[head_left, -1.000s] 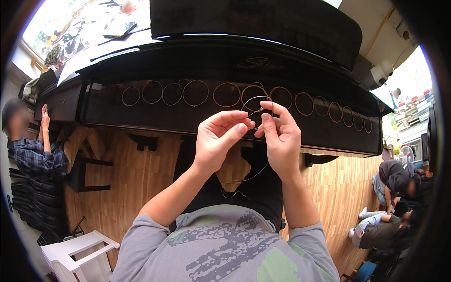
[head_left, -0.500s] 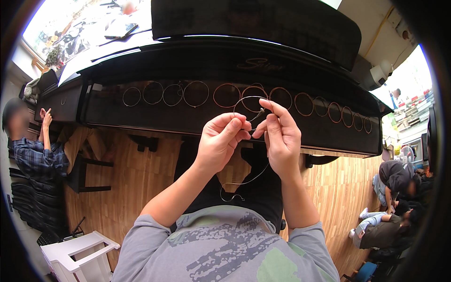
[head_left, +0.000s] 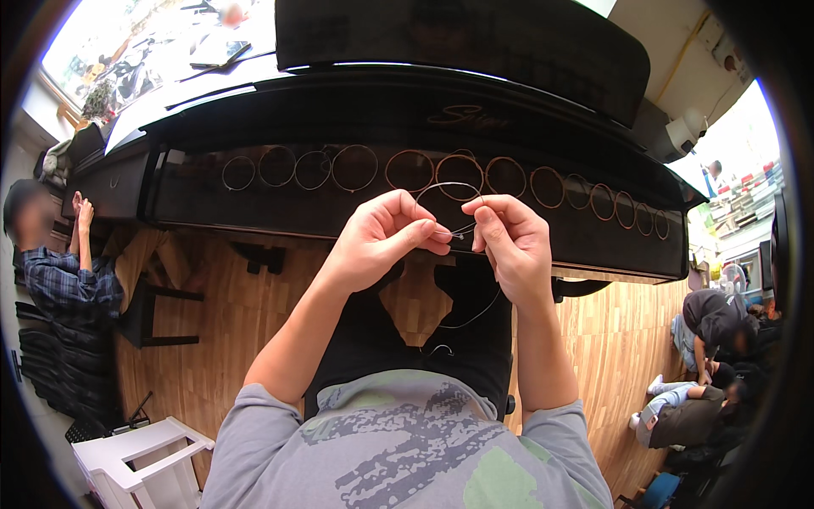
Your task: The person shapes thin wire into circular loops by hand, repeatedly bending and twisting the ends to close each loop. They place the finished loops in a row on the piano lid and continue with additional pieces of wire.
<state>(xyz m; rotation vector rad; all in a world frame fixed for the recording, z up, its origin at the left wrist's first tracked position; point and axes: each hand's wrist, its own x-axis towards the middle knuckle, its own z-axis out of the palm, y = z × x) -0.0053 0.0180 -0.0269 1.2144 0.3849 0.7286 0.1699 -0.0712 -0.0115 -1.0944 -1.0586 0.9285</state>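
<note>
Between my two hands is a loop of thin silver wire (head_left: 449, 183), like a piano string, held above the near edge of the black piano (head_left: 280, 212). My left hand (head_left: 377, 242) pinches the loop's left side between thumb and fingers. On the other side, my right hand (head_left: 515, 246) pinches it with thumb and index finger. Short crossing strands show between the fingertips. A long tail of the wire runs down behind my right hand and curves over my lap, its bent end (head_left: 441, 349) near my shirt.
Along the piano lies a row of wire coils: several silver ones (head_left: 376, 170) at left, several copper ones (head_left: 561, 188) towards the right. A person in a plaid shirt (head_left: 72, 280) sits at far left, near a white stool (head_left: 127, 483). Other people (head_left: 721, 327) crouch at right.
My left hand has moved left and slightly down, and my right hand slightly down. The small twisted bit near my right fingers no longer shows, and the wire tail has shifted right.
</note>
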